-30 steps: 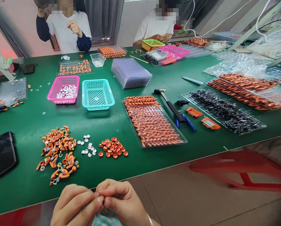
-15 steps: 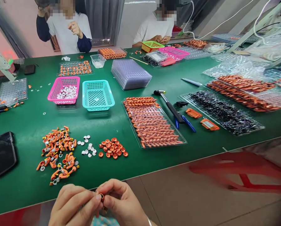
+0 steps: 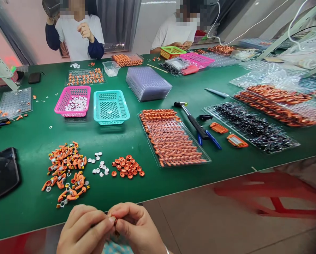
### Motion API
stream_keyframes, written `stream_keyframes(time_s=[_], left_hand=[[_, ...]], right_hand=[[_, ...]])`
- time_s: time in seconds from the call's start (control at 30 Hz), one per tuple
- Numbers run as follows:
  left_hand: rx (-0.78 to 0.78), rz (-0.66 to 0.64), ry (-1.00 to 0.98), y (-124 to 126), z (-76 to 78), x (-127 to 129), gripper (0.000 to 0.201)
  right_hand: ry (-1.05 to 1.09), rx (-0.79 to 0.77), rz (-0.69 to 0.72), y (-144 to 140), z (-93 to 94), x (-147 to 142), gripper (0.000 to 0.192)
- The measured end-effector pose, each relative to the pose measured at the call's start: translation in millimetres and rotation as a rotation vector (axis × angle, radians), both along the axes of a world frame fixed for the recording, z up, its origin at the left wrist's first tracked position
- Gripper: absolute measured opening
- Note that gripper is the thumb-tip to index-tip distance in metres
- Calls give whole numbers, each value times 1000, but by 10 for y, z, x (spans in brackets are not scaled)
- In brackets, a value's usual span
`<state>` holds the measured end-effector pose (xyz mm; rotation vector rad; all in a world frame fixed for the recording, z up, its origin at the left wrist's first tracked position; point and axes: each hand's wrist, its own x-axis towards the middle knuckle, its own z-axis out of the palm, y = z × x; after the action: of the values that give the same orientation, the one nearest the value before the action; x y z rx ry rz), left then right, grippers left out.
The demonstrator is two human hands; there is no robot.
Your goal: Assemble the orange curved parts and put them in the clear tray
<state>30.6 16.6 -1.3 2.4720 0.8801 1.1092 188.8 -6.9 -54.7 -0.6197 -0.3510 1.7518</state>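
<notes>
Pinched between your two thumbs and forefingers is a small orange part (image 3: 114,221), held just off the near edge of the green table (image 3: 136,88). Your left hand (image 3: 85,229) closes on it from the left and your right hand (image 3: 138,227) from the right, fingertips meeting around it — most of the piece is hidden by them, so its exact shape cannot be told.

On the table just beyond your hands lie three loose heaps: a pile of orange curved pieces (image 3: 65,173) to the left, a scatter of white discs (image 3: 99,166) in the middle, and a cluster of orange rings (image 3: 127,166) to the right. A black phone (image 3: 4,172) lies well to the left of them. Farther right sits a clear tray (image 3: 173,139) filled with orange parts, with a hammer (image 3: 191,118) just beside it. Behind the heaps stand a pink basket (image 3: 73,101) holding white pieces and a teal basket (image 3: 111,106) — side by side. Two other people sit at the far edge.
</notes>
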Motion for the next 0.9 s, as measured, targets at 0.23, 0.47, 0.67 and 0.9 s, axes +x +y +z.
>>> stream_keyframes(time_s=[0.23,0.47,0.67,0.9], left_hand=[[-157,46,-52,32,-29,-4,21],[-287,-104,12,157,26,9,17],[-312,-8,6,169,25,40,11],[-320,-22,-21,161,22,85,13]], right_hand=[[84,-57,84,25,17,-17,29],[19,-61,207,93,22,128,29],[-91,62,286,103,60,209,20],[-99,98,180,96,46,153,17]])
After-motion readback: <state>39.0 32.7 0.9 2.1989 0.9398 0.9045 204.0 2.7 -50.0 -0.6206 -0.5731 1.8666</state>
